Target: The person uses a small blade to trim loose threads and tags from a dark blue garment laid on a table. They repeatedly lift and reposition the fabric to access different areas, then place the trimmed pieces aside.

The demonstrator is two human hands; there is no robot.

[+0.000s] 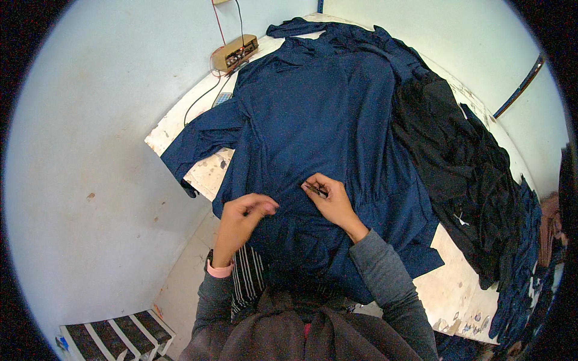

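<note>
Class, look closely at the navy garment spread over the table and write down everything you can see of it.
The navy garment looks like matte woven cloth, creased and loosely spread across the worn white table. A sleeve reaches left, its end drooping past the table's edge; long folds run down its right side, beside black cloth. Its near part bunches toward the person. The left hand and right hand are over it; contact is unclear. Whether the navy cloth at the far end belongs to it is unclear.
</note>
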